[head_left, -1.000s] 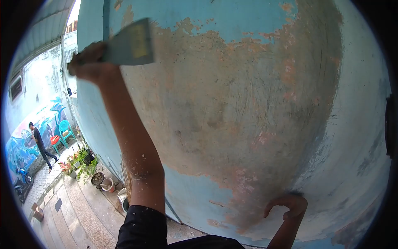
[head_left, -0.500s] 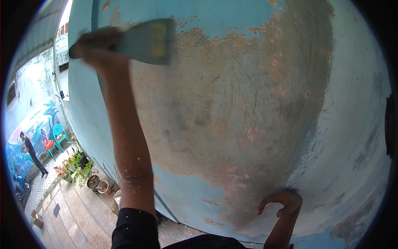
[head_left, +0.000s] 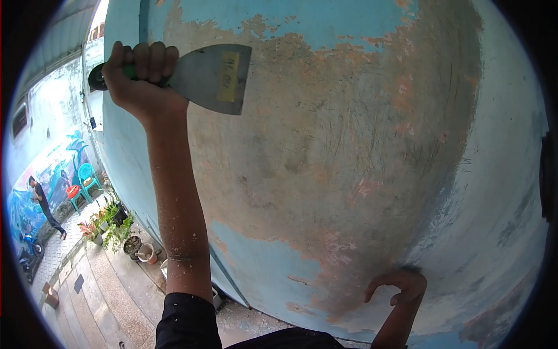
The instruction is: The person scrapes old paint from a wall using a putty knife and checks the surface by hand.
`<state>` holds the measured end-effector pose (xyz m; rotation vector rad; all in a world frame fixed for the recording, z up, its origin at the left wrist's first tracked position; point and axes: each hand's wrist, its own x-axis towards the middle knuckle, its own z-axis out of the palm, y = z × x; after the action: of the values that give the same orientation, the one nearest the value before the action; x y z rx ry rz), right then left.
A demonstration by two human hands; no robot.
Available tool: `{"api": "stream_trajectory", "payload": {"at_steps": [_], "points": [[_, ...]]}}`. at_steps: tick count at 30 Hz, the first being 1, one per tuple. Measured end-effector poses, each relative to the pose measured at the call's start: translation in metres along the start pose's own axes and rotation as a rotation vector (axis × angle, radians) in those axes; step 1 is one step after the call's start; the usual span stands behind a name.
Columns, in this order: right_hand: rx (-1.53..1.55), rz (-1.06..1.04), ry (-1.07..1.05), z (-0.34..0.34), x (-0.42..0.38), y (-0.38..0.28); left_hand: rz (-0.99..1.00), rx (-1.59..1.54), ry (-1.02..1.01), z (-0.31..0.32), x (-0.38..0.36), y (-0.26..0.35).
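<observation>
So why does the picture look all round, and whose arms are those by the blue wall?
The camera sits on a person's head and looks forward, so its wide lens bends everything round. The arms are that person's own. The left hand grips a scraper, a flat metal blade with a yellow sticker, against the wall, where blue paint has come off. The right hand leans on the wall lower down. Far left, down an alley, are potted plants, a turquoise chair and another person.

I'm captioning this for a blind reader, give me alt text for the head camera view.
A left hand holds a wide metal scraper against a blue wall with much paint stripped away. The right hand rests low on the wall. Far left: potted plants, a turquoise chair and a walking person.
</observation>
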<state>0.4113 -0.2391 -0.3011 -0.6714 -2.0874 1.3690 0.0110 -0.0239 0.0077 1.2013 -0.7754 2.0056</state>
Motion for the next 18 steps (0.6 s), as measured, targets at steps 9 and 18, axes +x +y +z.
{"api": "stream_trajectory", "payload": {"at_steps": [9,18], "points": [[-0.043,-0.012,-0.014,-0.002,-0.001,0.002,-0.246,0.217,-0.302,0.032,-0.159,0.040],[-0.039,0.012,-0.065,-0.005,0.000,0.003,-1.066,0.530,-0.357,0.036,-0.364,0.081]]}}
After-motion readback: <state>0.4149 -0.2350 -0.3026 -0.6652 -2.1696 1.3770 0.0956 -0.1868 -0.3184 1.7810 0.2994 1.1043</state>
